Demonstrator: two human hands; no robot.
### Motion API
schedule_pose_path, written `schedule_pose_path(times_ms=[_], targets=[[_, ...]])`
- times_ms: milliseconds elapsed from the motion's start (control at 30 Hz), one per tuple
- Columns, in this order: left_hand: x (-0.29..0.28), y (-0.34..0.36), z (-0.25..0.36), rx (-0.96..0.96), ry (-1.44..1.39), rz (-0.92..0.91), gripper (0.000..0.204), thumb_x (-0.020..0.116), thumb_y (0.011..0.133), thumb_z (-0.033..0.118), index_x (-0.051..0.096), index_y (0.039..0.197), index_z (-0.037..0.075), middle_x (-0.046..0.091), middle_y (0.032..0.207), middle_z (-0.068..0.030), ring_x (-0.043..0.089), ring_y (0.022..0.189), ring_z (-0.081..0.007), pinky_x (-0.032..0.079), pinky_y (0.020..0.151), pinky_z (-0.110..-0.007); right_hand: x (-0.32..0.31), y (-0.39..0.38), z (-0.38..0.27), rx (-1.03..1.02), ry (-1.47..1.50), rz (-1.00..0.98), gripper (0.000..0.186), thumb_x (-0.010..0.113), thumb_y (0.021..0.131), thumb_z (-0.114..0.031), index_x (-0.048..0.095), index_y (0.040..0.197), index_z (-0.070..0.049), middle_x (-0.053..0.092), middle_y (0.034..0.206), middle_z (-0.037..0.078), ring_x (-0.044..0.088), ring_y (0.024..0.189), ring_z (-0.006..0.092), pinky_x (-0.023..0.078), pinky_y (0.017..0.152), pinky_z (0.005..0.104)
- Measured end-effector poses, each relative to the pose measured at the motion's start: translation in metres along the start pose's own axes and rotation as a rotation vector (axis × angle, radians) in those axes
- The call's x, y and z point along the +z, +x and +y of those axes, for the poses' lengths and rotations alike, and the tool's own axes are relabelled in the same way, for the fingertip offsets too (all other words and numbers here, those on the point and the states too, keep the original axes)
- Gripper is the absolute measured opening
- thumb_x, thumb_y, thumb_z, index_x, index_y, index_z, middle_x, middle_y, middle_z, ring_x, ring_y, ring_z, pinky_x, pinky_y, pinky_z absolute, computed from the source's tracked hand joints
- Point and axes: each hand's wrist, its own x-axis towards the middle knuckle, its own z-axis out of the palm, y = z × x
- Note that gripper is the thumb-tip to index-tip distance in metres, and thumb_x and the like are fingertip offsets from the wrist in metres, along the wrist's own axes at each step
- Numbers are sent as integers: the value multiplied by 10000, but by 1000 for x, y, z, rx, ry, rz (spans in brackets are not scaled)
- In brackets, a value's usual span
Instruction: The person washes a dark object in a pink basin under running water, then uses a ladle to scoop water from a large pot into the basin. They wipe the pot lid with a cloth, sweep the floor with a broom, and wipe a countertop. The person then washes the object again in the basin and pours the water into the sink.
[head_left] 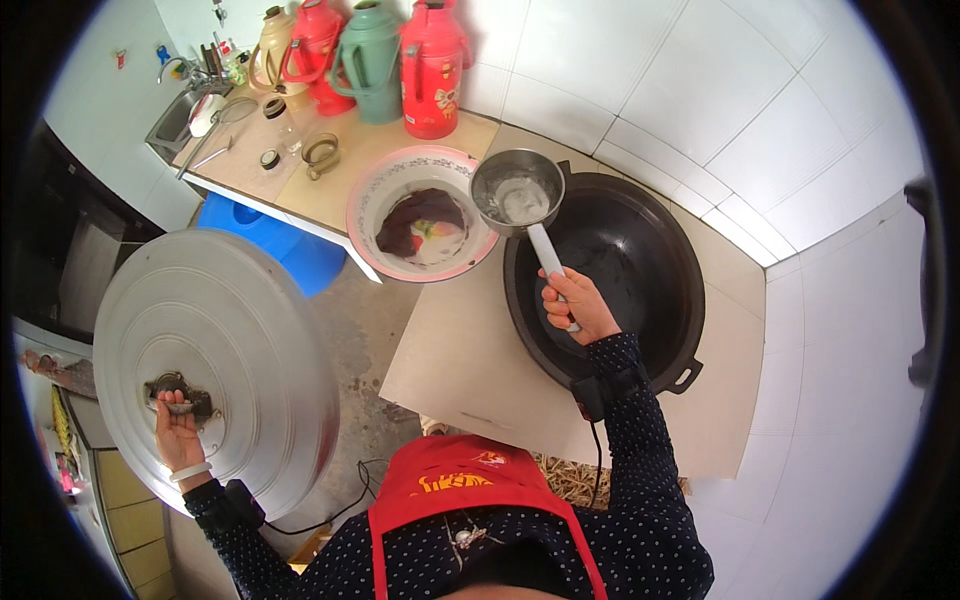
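Note:
My left hand [177,430] grips the handle in the middle of a large round metal lid [240,330], held tilted on its side at the left. My right hand [578,305] is closed round the pale handle of a metal ladle [518,190]. The ladle's bowl, with some clear liquid apparently in it, is over the left rim of a big black wok [640,290], beside a pink-rimmed enamel basin [370,215]. The basin holds something dark and perhaps liquid over its painted bottom.
Thermos flasks [370,75] line the back counter [320,200], with a glass jar [288,135] and small containers. A sink [175,120] is at the back left, a blue tub [310,265] under the counter. White tiled walls [680,80] border the worktop. A black cable hangs below.

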Motion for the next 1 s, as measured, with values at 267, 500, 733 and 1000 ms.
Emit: schedule_pose_path(times_ms=[267,500,733,1000], targets=[[-21,3,-2,0,-8,65,226,528,949,212,583,1101,54,640,1052,-53,604,1031,-174,519,863,-297,36,50,27,32,-379,48,91,480,932,-142,454,911,-57,446,703,-6,354,471,44,310,377,209],[-25,1,-6,-8,18,140,214,524,951,205,589,1089,55,639,1042,-52,610,1011,-175,517,863,-296,28,78,49,-185,-923,175,191,507,901,-183,465,888,3,577,692,128,548,489,232,437,441,363],[-24,3,-8,-27,10,160,223,525,950,202,584,1100,47,639,1048,-53,610,1010,-173,515,861,-292,16,71,57,-505,-1664,335,292,540,879,-196,452,1081,-5,611,774,197,628,651,357,517,547,420],[-17,14,-11,-40,83,151,236,528,948,202,583,1121,52,642,1068,-40,608,1017,-158,506,862,-292,-7,45,58,-804,-1684,417,347,534,885,-175,452,1182,-15,556,773,142,624,656,303,521,531,366]])
